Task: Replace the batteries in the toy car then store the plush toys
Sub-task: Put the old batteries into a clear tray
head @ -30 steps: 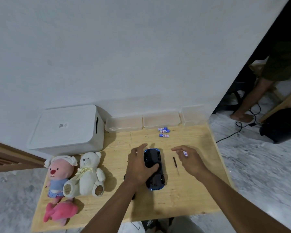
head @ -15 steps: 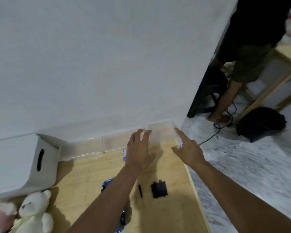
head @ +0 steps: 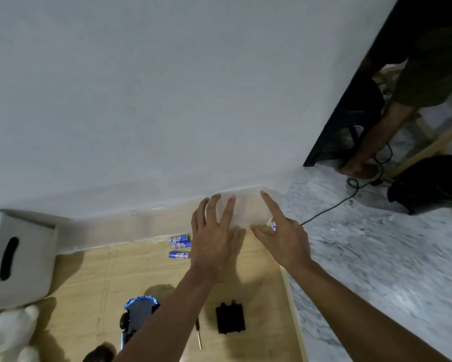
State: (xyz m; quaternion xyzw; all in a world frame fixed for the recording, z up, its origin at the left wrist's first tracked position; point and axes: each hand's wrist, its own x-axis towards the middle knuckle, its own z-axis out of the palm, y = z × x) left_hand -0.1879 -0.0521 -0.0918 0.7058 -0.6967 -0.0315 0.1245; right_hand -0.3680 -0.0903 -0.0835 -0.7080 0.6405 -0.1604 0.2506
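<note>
1. Black battery cover point(head: 230, 317) is off the toy car point(head: 138, 316). It lies flat on the wooden table point(head: 89, 270), below my palms and apart from the car.
2. Screwdriver point(head: 198, 330) sits just left of the cover, beside my left forearm. Judgement: unscrewing and opening are done.
3. Car is down-left of my left hand point(head: 214, 239), partly hidden under that forearm. I can't tell whether the battery bay is empty.
4. Three blue-and-white batteries point(head: 180, 246) lie loose, just left of my left hand near the wall. I can't tell whether they are old or new.
5. Left hand: spread flat, fingers point(head: 211, 207) resting on the frosted plastic box point(head: 245, 210) against the wall. It grips nothing.
6. Right hand point(head: 284, 239): index finger stretched along the right edge of the box, thumb at its near edge. One battery point(head: 272, 226) is tucked against that hand. The other fingers are hidden, so I can't tell how firmly it is held.
7. Judgement: I am at the sorting stage, with the battery about to go into or come out of that box.
8. Still to do: fit batteries, refit the cover and screw it down.
9. Plush toys are not stored. A white teddy point(head: 8, 333) sits far down-left of my hands beside the white storage bin point(head: 16, 257). Any others are out of frame.
</note>
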